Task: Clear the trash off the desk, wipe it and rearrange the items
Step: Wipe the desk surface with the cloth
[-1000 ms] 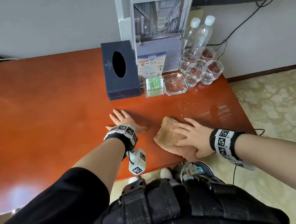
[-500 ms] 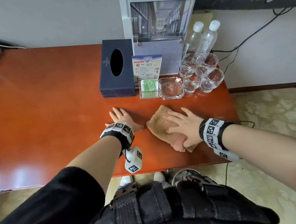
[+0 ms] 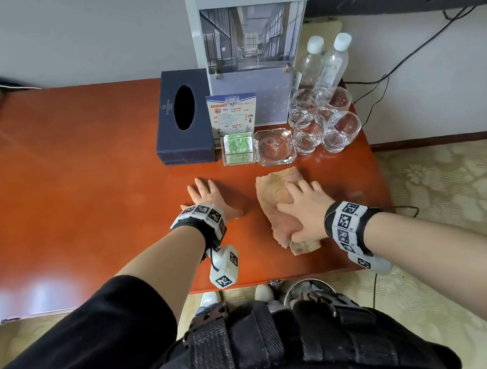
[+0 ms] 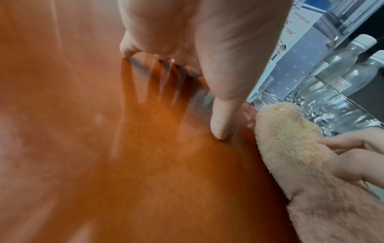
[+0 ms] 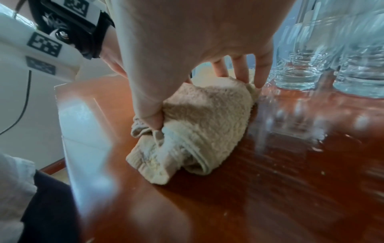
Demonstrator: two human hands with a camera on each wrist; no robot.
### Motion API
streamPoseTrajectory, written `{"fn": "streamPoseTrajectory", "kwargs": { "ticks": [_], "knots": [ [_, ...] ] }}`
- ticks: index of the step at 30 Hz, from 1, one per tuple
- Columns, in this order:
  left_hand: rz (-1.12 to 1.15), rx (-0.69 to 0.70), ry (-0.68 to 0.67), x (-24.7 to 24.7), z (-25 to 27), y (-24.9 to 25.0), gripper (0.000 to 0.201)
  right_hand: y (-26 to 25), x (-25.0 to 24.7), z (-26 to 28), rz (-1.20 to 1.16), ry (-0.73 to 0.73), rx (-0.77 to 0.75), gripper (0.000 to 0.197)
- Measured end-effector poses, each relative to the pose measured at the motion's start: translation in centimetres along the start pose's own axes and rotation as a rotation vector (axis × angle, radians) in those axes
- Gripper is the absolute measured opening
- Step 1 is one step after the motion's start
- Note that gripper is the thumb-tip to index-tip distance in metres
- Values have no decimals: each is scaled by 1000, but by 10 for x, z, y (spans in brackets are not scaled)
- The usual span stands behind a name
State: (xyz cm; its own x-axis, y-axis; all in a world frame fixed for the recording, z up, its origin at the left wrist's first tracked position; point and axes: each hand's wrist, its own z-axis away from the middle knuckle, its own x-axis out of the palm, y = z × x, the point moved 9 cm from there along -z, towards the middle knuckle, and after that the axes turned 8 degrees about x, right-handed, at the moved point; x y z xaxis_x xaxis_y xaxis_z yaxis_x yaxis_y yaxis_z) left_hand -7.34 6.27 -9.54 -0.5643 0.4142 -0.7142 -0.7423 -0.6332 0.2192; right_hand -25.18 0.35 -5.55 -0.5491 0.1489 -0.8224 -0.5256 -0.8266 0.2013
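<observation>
Head view: wiping the worktop (image 3: pixel 86 169) with a cloth (image 3: pixel 276 193).
Right hand (image 3: pixel 304 208) presses the cloth flat, thumb pinching its fold; left hand (image 3: pixel 208 199) lies spread just beside it, glasses (image 3: pixel 324 123) beyond.

Beige cloth on a red-brown desk

The fluffy, crumpled cloth (image 3: pixel 276 194) lies bunched on the glossy desk (image 3: pixel 73 186) near its right front edge, just in front of the square glass dish (image 3: pixel 274 146) and four clear glasses (image 3: pixel 324 120).
</observation>
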Motion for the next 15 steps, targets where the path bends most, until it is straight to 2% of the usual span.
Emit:
{"fn": "streamPoseTrajectory", "kwargs": {
  "ticks": [9,15],
  "knots": [
    [-83,122,-51,7,6,24,111,-19,9,24,-99,-3,95,66],
    [-130,161,-61,8,7,25,108,-33,17,39,-98,-37,57,65]
  ]
}}
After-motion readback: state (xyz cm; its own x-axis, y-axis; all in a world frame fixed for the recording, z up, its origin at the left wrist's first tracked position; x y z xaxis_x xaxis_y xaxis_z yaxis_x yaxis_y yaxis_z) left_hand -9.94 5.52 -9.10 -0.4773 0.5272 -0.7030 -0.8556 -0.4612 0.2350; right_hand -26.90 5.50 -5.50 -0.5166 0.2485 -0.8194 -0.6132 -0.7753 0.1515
